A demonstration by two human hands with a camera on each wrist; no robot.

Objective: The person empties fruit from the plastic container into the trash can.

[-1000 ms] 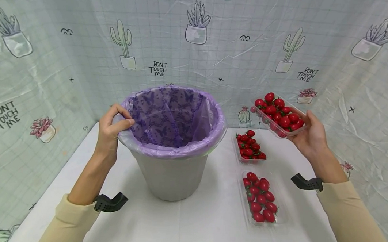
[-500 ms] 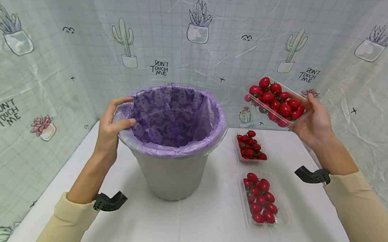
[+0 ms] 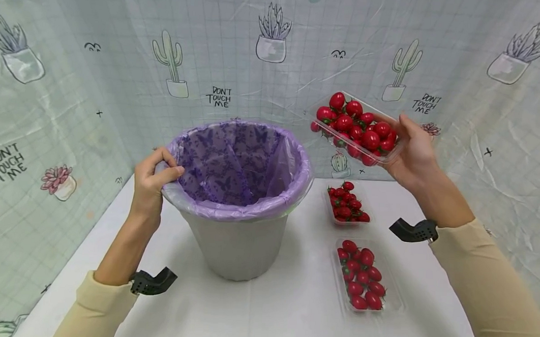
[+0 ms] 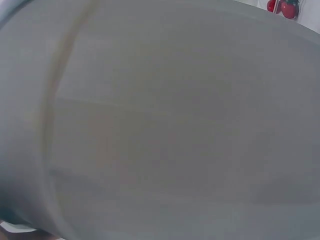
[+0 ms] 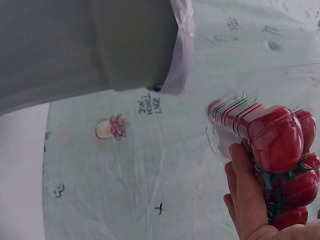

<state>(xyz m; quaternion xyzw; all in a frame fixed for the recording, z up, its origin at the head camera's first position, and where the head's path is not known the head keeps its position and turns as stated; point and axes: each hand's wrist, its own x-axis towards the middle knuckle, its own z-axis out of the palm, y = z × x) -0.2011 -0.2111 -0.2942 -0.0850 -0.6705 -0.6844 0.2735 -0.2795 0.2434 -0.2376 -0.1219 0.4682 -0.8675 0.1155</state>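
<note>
A grey bin (image 3: 240, 246) lined with a purple butterfly-patterned bag (image 3: 238, 162) stands on the white table. My left hand (image 3: 152, 180) grips its left rim, thumb over the folded liner. In my right hand (image 3: 415, 155), a clear plastic box of cherry tomatoes (image 3: 356, 127) is held up by its right end, tilted, right of the bin and above the table. The right wrist view shows fingers (image 5: 245, 185) under the box with red tomatoes (image 5: 280, 142) inside. The bin's grey wall (image 4: 180, 120) fills the left wrist view, where the left hand is not visible.
Two more clear boxes of tomatoes lie on the table (image 3: 299, 302) to the right of the bin: one farther back (image 3: 347, 205), one nearer (image 3: 362, 277). A plant-printed sheet (image 3: 203, 43) hangs behind and at both sides.
My right hand has carried the tomato box left and upward, closer to the bin. The left hand stays at the rim; its fingers straightened briefly, then curled again.
</note>
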